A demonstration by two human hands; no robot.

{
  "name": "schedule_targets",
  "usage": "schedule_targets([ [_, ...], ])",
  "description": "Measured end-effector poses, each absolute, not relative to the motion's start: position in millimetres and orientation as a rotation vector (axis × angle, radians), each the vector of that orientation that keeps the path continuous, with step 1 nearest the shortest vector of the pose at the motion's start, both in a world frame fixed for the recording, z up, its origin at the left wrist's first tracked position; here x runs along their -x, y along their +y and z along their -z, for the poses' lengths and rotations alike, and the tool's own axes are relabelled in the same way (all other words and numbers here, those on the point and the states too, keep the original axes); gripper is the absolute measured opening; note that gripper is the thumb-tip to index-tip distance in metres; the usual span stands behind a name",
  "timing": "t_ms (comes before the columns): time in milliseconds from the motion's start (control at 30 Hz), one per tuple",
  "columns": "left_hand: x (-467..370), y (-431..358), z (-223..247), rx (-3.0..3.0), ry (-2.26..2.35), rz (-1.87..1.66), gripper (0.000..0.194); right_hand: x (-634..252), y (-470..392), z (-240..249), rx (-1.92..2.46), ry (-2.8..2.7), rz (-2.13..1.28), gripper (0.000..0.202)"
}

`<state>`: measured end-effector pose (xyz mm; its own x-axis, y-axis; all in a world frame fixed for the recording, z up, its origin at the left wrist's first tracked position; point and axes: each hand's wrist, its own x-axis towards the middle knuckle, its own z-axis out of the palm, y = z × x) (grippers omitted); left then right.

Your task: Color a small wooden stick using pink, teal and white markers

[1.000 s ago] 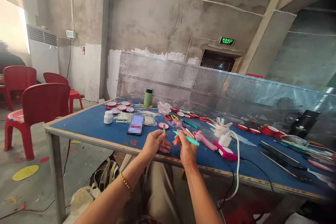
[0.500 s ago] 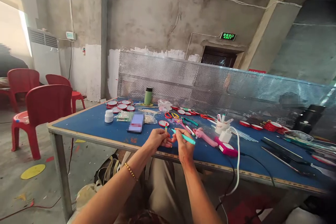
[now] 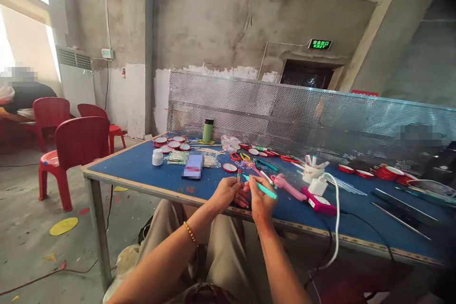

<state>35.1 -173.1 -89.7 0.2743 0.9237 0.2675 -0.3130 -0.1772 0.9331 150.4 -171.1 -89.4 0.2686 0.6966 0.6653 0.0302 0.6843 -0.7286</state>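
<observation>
My left hand (image 3: pixel 227 193) is closed around a small wooden stick (image 3: pixel 239 175) with a red tip and a green band, held upright over the table's front edge. In my right hand (image 3: pixel 262 206) is a teal marker (image 3: pixel 268 192), gripped like a pen. Its tip points left toward the stick; whether the two touch I cannot tell. Just beyond my hands lies a round white disc with a red rim (image 3: pixel 230 167). Pliers with teal handles (image 3: pixel 268 165) and others with red and yellow handles (image 3: pixel 245 156) are behind it.
On the blue table (image 3: pixel 135 171) are a phone (image 3: pixel 192 167), a white bottle (image 3: pixel 157 157), a green tumbler (image 3: pixel 208 131) and a pot of markers (image 3: pixel 312 172). A pink glue gun (image 3: pixel 289 187) and magenta box (image 3: pixel 319 201) with cables lie right. A perforated metal screen (image 3: pixel 228 104) stands behind.
The whole view has shifted, so the table and things appear further right. Both hands keep their grips on the stick and the marker, with little change between them.
</observation>
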Motion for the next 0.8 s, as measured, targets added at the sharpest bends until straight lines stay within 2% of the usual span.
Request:
schedule_targets([
  [200, -28, -175, 87, -1.262, 0.591, -1.205, 0.046, -151, -172, 91, 0.715, -1.271, -0.437, 0.031],
  [500, -30, -172, 87, -1.241, 0.657, -1.18, 0.036, -152, -166, 96, 0.733, -1.377, -0.352, 0.031],
  [800, -23, -178, 81, -1.25, 0.6, -1.113, 0.032, -150, -171, 96, 0.739, -1.363, -0.487, 0.027],
])
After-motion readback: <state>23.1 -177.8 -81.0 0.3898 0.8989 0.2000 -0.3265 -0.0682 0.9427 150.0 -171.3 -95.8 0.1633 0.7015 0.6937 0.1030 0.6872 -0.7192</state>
